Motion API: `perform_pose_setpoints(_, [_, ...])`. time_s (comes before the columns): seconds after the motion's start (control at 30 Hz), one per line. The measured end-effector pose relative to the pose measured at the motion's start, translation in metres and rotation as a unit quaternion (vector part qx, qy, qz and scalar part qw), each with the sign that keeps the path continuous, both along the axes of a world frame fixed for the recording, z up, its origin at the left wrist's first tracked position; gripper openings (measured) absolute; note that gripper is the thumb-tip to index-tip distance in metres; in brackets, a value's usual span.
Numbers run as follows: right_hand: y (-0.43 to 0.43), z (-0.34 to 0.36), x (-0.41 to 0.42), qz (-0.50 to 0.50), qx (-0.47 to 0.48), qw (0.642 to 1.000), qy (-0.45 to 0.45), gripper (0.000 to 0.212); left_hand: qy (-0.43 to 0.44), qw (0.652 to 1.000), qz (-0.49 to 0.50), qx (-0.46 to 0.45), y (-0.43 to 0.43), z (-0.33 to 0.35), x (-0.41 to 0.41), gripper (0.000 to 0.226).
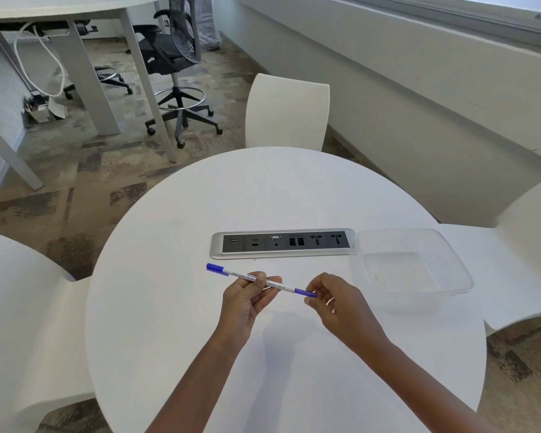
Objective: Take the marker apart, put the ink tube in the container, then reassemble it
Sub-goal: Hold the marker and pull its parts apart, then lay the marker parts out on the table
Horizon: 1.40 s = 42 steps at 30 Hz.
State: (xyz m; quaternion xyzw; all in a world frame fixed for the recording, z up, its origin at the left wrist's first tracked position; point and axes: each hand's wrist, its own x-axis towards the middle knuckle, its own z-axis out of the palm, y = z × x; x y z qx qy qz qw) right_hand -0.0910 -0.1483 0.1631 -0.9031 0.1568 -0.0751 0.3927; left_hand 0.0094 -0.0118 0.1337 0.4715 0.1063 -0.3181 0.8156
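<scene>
While the left hand closes its grip around the white barrel of the marker, the right hand pinches the blue end at centre frame. The marker is held level just above the round white desk. The clear container sits empty at right, beside the socket panel.

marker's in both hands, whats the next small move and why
Probably pull the blue end piece off with the right hand. The left hand holds the marker mid-barrel, it looks fully assembled, and the clear container sits empty.
</scene>
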Motion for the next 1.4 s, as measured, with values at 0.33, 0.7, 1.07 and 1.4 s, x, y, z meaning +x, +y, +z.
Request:
perform_pose_setpoints(0.33, [-0.010,-0.009,0.001,-0.046,0.168,0.983,0.057,0.032,0.007,1.000,0.019,-0.001,0.004,-0.007,0.005,0.011])
perform_pose_setpoints(0.7, [-0.047,-0.069,0.007,-0.211,0.218,0.948,0.094,0.016,0.044,0.998,0.043,-0.009,0.009,-0.021,0.008,0.013])
perform_pose_setpoints(1.07, [-0.045,-0.113,0.022,-0.201,-0.030,0.964,0.174,0.014,0.069,0.997,0.036,0.004,0.009,-0.033,0.002,0.015])
perform_pose_setpoints(1.4, [-0.042,-0.095,0.027,-0.175,0.053,0.973,0.142,0.012,0.056,0.998,0.000,0.033,0.009,-0.038,0.008,0.012])
